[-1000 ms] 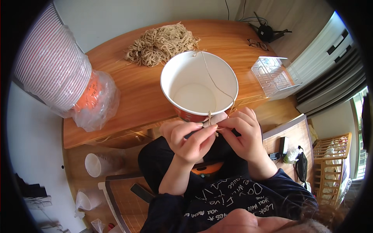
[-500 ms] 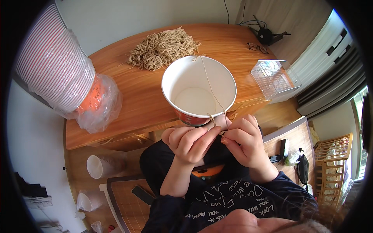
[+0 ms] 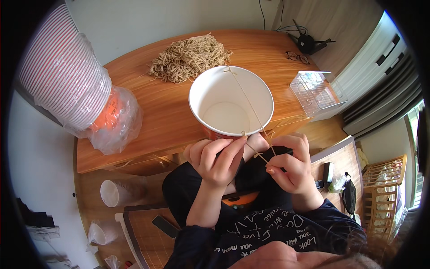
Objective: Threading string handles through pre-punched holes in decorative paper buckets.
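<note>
A white paper bucket (image 3: 215, 92) with an orange outside rests on my lap against the table edge, mouth up. A tan string (image 3: 247, 99) runs across its opening from the far rim to the near rim. My left hand (image 3: 215, 161) pinches the string end at the near rim. My right hand (image 3: 291, 166) pinches the string just to the right, fingers closed on it. A pile of the same tan string (image 3: 188, 57) lies on the wooden table (image 3: 156, 116) beyond the bucket.
A tall stack of striped paper buckets in clear plastic wrap (image 3: 71, 89) lies at the table's left. A clear plastic box (image 3: 316, 89), glasses (image 3: 295, 57) and a black device (image 3: 308, 42) sit at the right. Plastic cups (image 3: 112, 193) stand on the floor.
The bucket has shifted slightly right and lower in view. Both hands have moved down and apart a little, drawing the string taut at the near rim.
</note>
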{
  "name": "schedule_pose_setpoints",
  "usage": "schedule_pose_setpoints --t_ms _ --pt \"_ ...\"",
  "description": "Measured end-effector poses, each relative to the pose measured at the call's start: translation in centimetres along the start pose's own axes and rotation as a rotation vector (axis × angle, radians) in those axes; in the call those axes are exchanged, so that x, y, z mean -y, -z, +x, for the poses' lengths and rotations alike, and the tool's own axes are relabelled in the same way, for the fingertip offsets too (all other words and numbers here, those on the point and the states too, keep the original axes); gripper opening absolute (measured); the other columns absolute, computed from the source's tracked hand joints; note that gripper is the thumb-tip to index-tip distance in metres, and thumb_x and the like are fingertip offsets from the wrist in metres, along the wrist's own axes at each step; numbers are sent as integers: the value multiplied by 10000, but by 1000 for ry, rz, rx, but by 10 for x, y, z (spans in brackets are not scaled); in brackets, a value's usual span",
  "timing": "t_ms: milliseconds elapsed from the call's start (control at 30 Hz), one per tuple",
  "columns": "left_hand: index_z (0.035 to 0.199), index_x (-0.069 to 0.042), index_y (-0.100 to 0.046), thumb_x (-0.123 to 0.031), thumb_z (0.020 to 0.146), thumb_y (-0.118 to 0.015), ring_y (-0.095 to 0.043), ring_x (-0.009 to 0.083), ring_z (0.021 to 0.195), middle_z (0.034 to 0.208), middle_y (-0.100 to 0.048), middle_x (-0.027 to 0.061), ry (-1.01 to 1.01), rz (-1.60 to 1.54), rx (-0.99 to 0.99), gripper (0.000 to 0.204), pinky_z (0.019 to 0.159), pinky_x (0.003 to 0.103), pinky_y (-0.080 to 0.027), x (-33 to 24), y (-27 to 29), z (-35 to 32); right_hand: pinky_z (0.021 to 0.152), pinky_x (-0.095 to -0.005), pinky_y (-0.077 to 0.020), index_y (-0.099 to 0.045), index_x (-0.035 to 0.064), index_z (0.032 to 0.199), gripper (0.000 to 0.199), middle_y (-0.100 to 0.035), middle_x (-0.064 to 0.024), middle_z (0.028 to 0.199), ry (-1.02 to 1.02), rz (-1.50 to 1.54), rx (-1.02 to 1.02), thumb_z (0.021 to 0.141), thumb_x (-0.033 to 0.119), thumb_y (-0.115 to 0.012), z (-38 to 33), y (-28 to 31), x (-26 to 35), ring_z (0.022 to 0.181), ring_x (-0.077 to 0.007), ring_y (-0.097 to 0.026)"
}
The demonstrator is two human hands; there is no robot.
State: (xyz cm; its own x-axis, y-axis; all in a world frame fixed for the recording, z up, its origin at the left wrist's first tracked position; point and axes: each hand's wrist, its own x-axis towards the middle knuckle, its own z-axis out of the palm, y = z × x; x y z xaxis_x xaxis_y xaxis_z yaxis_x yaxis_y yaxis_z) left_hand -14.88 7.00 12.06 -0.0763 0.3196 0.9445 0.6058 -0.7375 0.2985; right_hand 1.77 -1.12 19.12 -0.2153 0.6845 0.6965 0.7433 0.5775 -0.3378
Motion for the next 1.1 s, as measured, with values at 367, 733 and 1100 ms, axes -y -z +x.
schedule_pose_setpoints --t_ms 367,733,1100 --pt "893 -291 -761 -213 751 -822 -532 135 871 944 -586 -108 -46 -1 21 173 799 335 -382 -1 -3 -4 875 -397 -369 -663 122 845 402 -609 -32 892 95 -349 250 846 524 -653 35 15 -56 920 -255 -548" --pt "908 -303 -761 -217 783 -782 -506 119 910 968 -577 -117 -95 39 21 153 848 332 -375 0 -6 -6 963 -443 -397 -581 3 1288 763 -658 -172 1092 -117 -19 351 982 651 -322 74 17 -116 1078 -346 -560" --pt "840 -264 -749 -174 736 -853 -514 156 908 969 -553 -78 -169 -6 67 173 784 323 -396 0 -5 -2 1130 -428 -308 -529 27 1394 766 -526 -142 1439 -154 362 481 1038 606 -176 114 -9 -141 1351 -287 -448"
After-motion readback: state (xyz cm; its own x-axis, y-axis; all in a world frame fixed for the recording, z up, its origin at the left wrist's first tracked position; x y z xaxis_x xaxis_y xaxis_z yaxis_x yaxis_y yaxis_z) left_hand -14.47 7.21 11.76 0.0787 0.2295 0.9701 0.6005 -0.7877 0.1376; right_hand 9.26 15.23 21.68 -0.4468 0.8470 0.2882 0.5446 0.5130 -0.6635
